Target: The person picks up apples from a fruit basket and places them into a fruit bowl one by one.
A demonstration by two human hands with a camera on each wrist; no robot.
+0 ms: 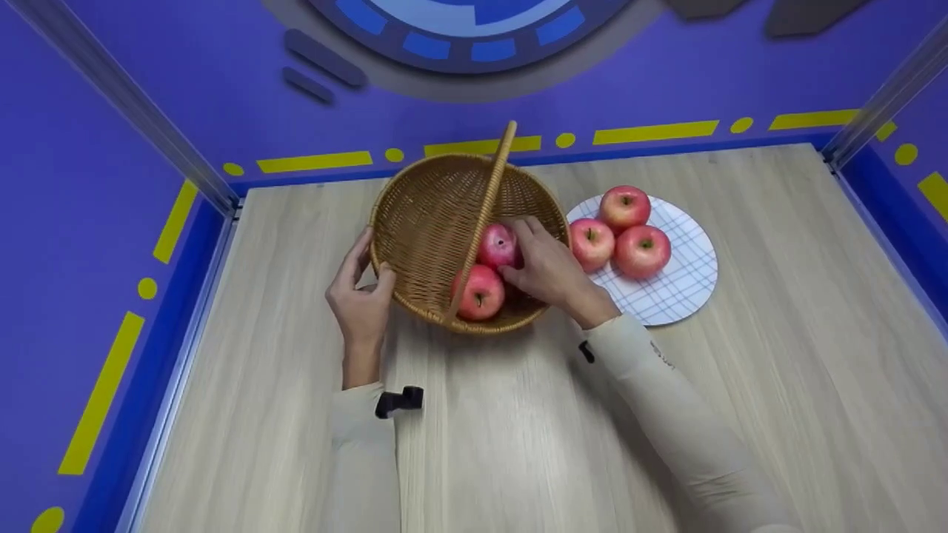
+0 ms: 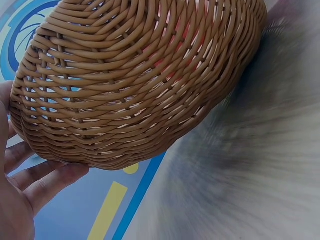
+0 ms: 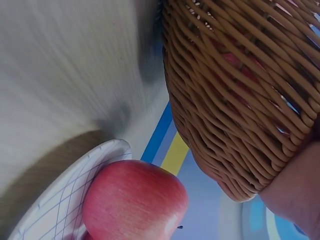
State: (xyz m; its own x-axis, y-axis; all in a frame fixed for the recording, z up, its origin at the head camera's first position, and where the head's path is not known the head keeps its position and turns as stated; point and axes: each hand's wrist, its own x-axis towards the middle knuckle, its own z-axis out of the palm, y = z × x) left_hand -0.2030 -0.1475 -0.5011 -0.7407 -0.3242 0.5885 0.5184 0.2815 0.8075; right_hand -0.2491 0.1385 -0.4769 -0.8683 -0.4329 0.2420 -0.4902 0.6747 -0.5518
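Note:
A round wicker basket (image 1: pixel 429 215) with an arched handle (image 1: pixel 498 178) holds two red apples. My right hand (image 1: pixel 548 266) reaches over its right rim and holds one apple (image 1: pixel 496 248) between thumb and fingers. The other apple (image 1: pixel 480 293) lies just in front of it, beside the handle's near end. My left hand (image 1: pixel 361 296) is at the basket's left side, with thumb and fingers spread against the rim and outer wall. In the left wrist view, fairly straight fingers (image 2: pixel 55 185) touch the woven wall. The right wrist view shows only part of the right hand (image 3: pixel 295 190) at the rim.
To the right of the basket, a round white plate (image 1: pixel 685 277) with a blue check pattern bears three red apples (image 1: pixel 643 252). The pale wooden table (image 1: pixel 489 437) is bordered by blue panels (image 1: pixel 222 126) at the back and sides.

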